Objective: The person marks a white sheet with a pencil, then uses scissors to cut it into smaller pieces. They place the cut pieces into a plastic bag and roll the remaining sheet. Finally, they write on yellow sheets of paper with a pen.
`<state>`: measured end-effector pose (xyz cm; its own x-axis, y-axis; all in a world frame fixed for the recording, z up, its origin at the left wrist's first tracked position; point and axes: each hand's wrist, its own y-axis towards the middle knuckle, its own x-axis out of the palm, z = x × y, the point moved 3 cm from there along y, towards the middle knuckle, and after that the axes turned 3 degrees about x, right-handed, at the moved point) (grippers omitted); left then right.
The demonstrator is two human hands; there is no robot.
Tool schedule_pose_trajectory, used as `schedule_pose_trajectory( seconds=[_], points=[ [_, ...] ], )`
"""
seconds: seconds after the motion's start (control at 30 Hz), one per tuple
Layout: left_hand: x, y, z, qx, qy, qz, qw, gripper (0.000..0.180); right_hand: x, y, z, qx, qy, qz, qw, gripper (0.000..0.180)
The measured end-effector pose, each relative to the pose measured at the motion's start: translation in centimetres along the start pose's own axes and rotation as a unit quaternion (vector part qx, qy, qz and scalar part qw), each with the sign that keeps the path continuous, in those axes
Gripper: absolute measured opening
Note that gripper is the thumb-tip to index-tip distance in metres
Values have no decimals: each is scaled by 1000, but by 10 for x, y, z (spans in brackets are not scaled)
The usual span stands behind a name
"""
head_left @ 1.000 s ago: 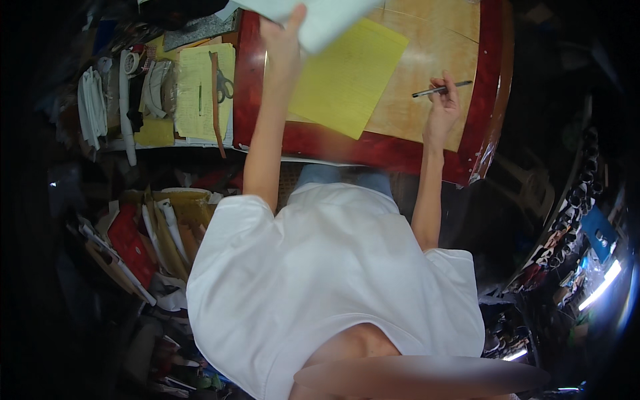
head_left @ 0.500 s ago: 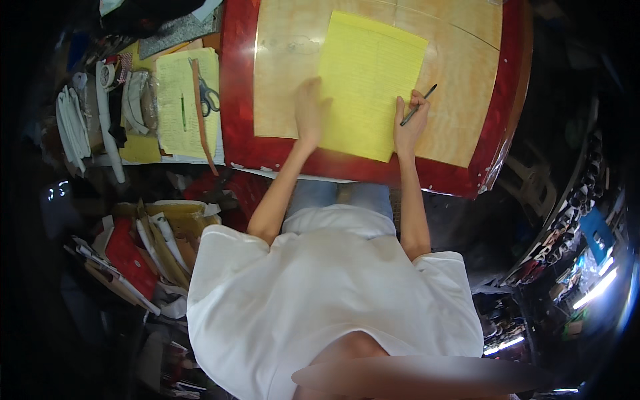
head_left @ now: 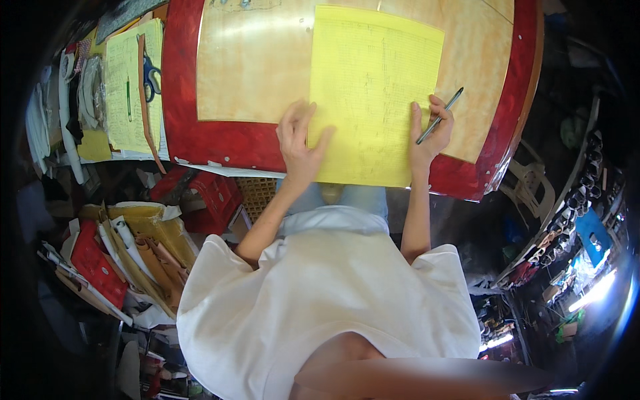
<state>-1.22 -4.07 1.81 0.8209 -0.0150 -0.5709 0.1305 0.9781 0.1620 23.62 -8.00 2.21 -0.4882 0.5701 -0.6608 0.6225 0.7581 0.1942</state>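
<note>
At far left, scissors (head_left: pixel 151 72) and a green pen (head_left: pixel 129 99) lie on pale papers (head_left: pixel 123 93), with cardboard and red clutter (head_left: pixel 100 263) heaped below. The red-rimmed counter (head_left: pixel 183 100) carries a yellow sheet (head_left: pixel 373 87). The left hand (head_left: pixel 298 143) lies flat on the sheet's left edge, grip open. The right hand (head_left: pixel 430 130) presses the right edge, grip closed on a pen (head_left: pixel 440 115). The sheet's writing is too faint to read; its near edge overhangs the counter.

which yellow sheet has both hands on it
The big bright yellow sheet on the red-rimmed table; the paler sheet lies untouched under scissors.
</note>
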Motion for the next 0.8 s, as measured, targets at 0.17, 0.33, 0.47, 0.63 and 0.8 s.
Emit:
schedule_pose_trajectory(
  seconds=[0.17, 0.33, 0.47, 0.63, 0.8],
  points=[
    [-5, -43, 1, 299, -101, -43, 948, 9, -10, 0, 12, 102, 221, 44, 969, 36],
    [30, -163, -9, 371, -104, -339, 858, 19, -13, 1, 17, 70, 415, 96, 902, 46],
    [72, -222, -69, 124, 198, -415, 879, 27, -15, 1, 14, 24, 418, 97, 903, 49],
    [121, -248, -139, 113, 254, -666, 692, 32, -15, -1, 15, 42, 435, 110, 893, 50],
    [150, -246, -158, 56, 228, -818, 525, 45, -11, 0, 15, 47, 342, 63, 936, 44]
  ],
)
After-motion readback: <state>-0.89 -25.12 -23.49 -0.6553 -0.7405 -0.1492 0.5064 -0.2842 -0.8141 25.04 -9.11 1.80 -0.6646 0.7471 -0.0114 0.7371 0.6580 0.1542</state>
